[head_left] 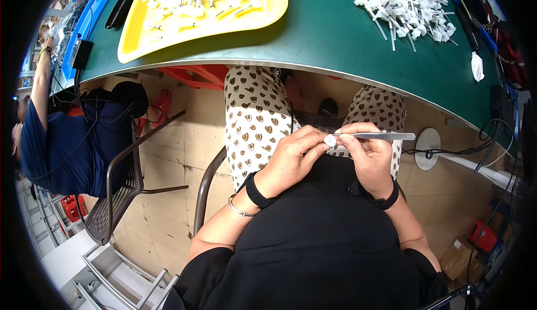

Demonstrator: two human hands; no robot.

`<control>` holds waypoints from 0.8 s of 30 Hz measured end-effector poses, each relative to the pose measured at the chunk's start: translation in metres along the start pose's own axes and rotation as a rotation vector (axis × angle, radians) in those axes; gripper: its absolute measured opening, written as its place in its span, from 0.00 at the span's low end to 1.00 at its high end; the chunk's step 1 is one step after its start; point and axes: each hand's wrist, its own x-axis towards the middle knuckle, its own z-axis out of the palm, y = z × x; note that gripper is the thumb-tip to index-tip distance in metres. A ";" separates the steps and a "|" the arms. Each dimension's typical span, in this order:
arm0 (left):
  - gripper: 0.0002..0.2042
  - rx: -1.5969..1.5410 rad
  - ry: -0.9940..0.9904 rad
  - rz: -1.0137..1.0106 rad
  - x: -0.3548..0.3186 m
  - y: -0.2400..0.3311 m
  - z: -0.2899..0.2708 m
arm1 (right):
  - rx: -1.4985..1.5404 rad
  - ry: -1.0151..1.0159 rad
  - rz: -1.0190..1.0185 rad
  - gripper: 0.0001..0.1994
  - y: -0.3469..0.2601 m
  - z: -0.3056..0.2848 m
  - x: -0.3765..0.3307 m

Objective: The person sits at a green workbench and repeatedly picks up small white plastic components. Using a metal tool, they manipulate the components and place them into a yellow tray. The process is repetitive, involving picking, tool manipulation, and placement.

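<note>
Above my lap, in front of the table edge, both hands work close together. My left hand (291, 156) pinches a small white plastic piece (330, 140) between thumb and fingertips. My right hand (369, 153) grips a slim silver tweezers-like tool (391, 136), its broad end sticking out to the right and its thin tip at the white piece. Fingers partly hide the tool's tip and the piece's shape. On the green table (319, 30) stands a yellow tray (130, 46) of small white plastic parts with metal pins. A loose pile of similar white parts (405, 10) lies right of it.
A lone white piece (477, 66) lies near the table's right edge, by cables (495, 136). At far left are a black case (122, 6) and a blue tray (89, 24). Another person in dark blue (67, 150) sits on a chair (120, 192) to my left.
</note>
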 end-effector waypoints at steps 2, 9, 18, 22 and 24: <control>0.08 0.005 -0.003 -0.009 -0.001 -0.001 0.000 | -0.010 -0.003 -0.002 0.06 0.000 0.000 0.000; 0.08 -0.001 0.000 -0.002 0.000 0.000 0.000 | -0.033 -0.005 -0.023 0.05 -0.003 0.000 0.001; 0.08 0.005 0.001 0.001 -0.001 -0.002 0.001 | -0.081 -0.015 -0.037 0.05 0.000 -0.001 0.001; 0.08 -0.003 -0.003 -0.005 -0.002 -0.002 0.001 | -0.071 -0.009 -0.021 0.04 -0.002 0.000 0.001; 0.08 -0.003 -0.006 -0.012 -0.002 -0.002 0.001 | -0.079 -0.015 -0.020 0.04 -0.001 -0.001 0.001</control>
